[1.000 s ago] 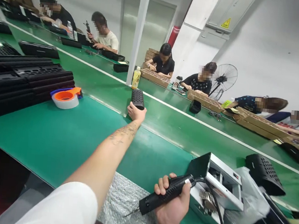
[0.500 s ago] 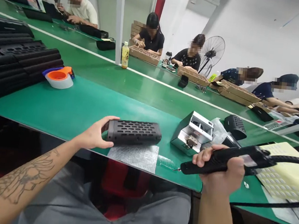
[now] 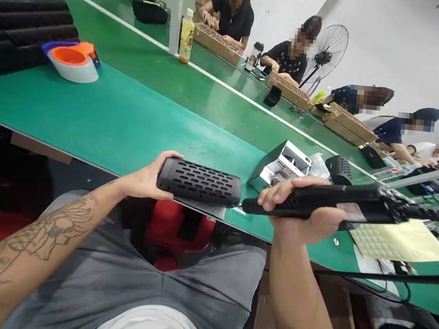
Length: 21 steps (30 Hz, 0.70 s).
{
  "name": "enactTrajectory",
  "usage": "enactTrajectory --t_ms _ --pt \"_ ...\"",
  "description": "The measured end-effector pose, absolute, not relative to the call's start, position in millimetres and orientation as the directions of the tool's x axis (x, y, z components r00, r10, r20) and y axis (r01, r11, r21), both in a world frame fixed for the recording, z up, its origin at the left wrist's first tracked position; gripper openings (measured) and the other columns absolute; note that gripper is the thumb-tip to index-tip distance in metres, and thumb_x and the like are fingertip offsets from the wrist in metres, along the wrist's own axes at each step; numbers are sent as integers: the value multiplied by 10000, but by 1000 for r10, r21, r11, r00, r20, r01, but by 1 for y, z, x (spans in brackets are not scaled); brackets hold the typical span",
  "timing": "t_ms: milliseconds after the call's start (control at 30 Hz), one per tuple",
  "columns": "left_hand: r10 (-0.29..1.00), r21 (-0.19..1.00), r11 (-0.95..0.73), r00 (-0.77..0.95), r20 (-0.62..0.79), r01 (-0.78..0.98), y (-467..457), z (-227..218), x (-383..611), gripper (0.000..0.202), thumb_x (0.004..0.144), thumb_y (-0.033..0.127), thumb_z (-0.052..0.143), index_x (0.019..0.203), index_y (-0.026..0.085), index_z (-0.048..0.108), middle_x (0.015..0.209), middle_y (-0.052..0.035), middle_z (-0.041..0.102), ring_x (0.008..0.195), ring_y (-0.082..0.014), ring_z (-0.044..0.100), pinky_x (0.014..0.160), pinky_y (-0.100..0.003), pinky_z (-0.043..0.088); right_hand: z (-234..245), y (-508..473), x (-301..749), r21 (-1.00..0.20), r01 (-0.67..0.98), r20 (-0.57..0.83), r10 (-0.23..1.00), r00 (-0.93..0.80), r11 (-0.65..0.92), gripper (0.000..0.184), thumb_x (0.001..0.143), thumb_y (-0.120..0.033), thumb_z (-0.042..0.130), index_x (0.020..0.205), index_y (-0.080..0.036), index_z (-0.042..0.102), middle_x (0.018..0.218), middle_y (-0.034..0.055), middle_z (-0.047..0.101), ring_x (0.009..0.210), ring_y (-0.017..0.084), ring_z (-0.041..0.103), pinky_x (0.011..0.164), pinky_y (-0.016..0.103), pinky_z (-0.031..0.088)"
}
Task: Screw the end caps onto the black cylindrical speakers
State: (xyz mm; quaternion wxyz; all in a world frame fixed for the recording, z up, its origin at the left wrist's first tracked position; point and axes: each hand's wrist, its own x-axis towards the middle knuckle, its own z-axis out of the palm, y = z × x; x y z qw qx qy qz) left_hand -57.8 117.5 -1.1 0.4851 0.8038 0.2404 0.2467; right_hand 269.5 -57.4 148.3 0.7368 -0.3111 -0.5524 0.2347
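My left hand (image 3: pixel 150 177) grips one end of a black speaker housing (image 3: pixel 204 181) with rows of slots, thumb below and fingers above. The housing lies on its side at the front edge of the green table, over a silvery pad (image 3: pixel 211 210) that it mostly hides. Wrapped in my right hand (image 3: pixel 300 211) is a black electric screwdriver (image 3: pixel 328 201), held level with its cord running off to the right. Its tip meets the housing's right end near the lower corner; whether a screw sits there is too small to tell.
A metal screw feeder (image 3: pixel 282 163) stands behind the screwdriver, a black slotted housing (image 3: pixel 339 170) to its right. A yellow label sheet (image 3: pixel 400 241) lies at right. Tape rolls (image 3: pixel 72 62) and stacked black housings (image 3: pixel 26 27) are at left. Several people work across the table.
The screwdriver has moved left, and its tip has come from the open space beside the housing to its right end. My left hand keeps its grip. The camera view has tilted down.
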Motion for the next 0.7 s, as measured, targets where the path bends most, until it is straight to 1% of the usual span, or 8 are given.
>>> enactTrajectory --t_ms 100,233,300,400,467,633,700 --pt "635 899 -427 739 225 93 116 -10 -54 1104 846 465 1021 1735 327 381 1594 -136 698 1382 -344 798 1151 -450 692 143 -45 265 -735 20 651 699 296 677 521 1000 -809 880 1052 -291 900 635 -19 717 398 197 613 404 354 556" --pt "654 899 -429 716 245 85 121 -19 -53 1134 798 488 1045 1728 331 416 1558 -122 702 1331 -339 798 1115 -440 690 139 -40 267 -747 32 643 709 290 664 539 996 -840 859 1051 -306 904 629 -20 708 396 203 610 396 360 551" --pt "657 900 -427 713 245 84 121 -20 -53 1146 783 480 1050 1728 334 419 1547 -115 703 1317 -336 798 1113 -440 689 138 -39 267 -751 20 636 716 288 660 528 998 -820 865 1055 -297 909 642 -16 724 407 205 626 405 363 567" --pt "657 900 -427 713 244 85 120 -17 -54 1141 783 456 1052 1727 336 421 1540 -106 701 1336 -338 790 1140 -443 682 137 -40 264 -760 -4 623 730 281 650 480 1005 -746 890 1058 -270 909 669 -10 749 428 205 650 425 367 595" --pt "657 899 -429 713 246 85 119 -16 -54 1141 786 454 1058 1728 332 425 1535 -103 701 1344 -336 785 1150 -438 681 136 -40 262 -764 -13 616 735 282 645 471 997 -733 911 1052 -265 906 673 -11 750 431 204 650 428 370 598" --pt "660 895 -430 717 223 117 118 -15 -55 1150 802 496 1058 1740 335 413 1508 -86 700 1289 -313 790 1112 -415 690 135 -37 258 -771 12 615 740 274 636 531 972 -823 918 963 -294 866 643 -20 715 407 199 604 407 372 555" --pt "665 892 -432 715 214 134 118 -15 -55 1152 799 522 1056 1738 335 414 1513 -84 695 1284 -315 789 1111 -416 689 135 -34 255 -780 22 606 746 275 625 523 953 -814 939 930 -299 847 627 -28 696 394 193 584 397 371 541"
